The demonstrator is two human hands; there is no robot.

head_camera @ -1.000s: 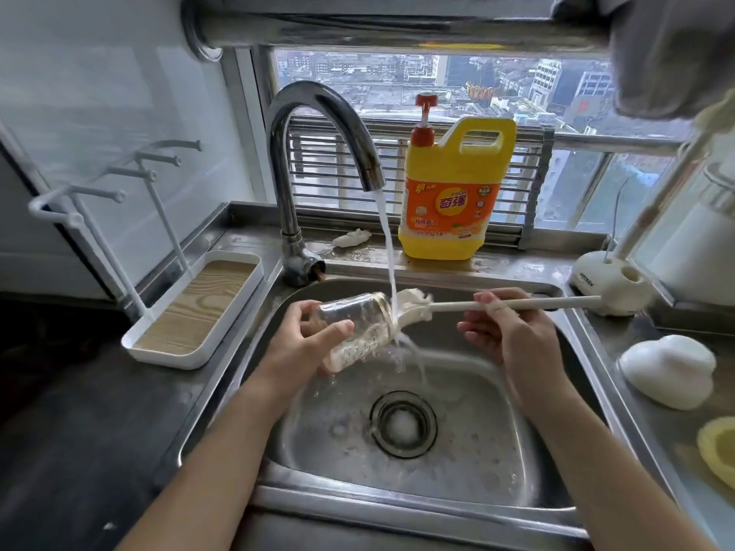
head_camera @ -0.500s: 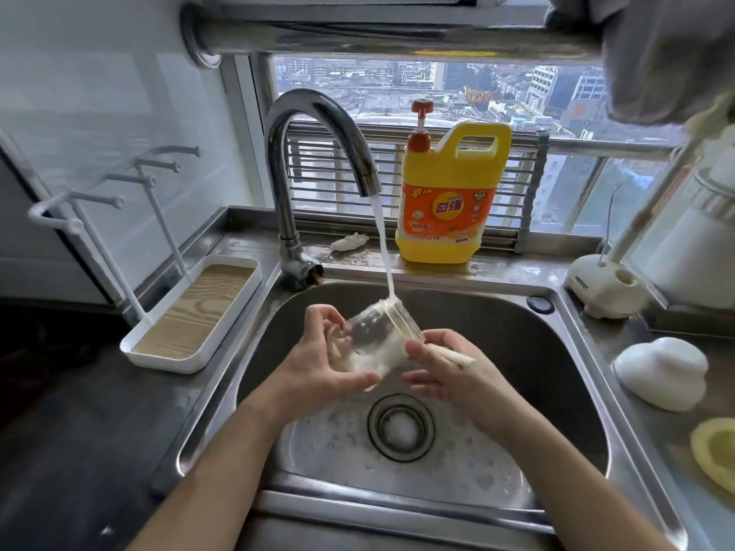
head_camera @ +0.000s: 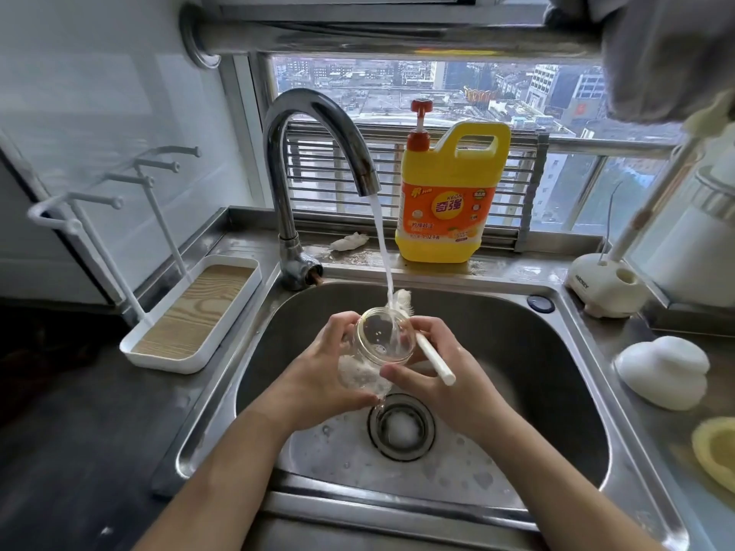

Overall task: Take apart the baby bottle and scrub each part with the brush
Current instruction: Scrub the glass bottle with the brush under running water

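Since the moment before, the brush (head_camera: pixel 431 357) has come out of the bottle (head_camera: pixel 378 351), and the bottle has turned from lying sideways to mouth up under the water (head_camera: pixel 381 248).

My left grip (head_camera: pixel 314 375) is clamped on the bottle, with the fingers curled round the neck on the left side and the thumb lower, on the body. My right grip (head_camera: pixel 449 379) is closed round the brush handle, and its thumb also presses on the lower right side of the bottle. So the bottle sits between both grips, over the sink (head_camera: pixel 517 332) and just above the drain (head_camera: pixel 401 427).

The long axis of the bottle is nearly upright, with the base down toward the drain and the open mouth on top. The brush lies outside, touching the right side of the bottle and leaning almost along the same axis. Its head (head_camera: pixel 402 300) stands behind the far rim, and the handle end points down toward me. The water runs past the head and falls into the mouth.

I think the next scrub turns on this. The head is beside the mouth and not over it, so the right grip must carry it over the far rim and push it down along the axis. The left grip only keeps the bottle steady.
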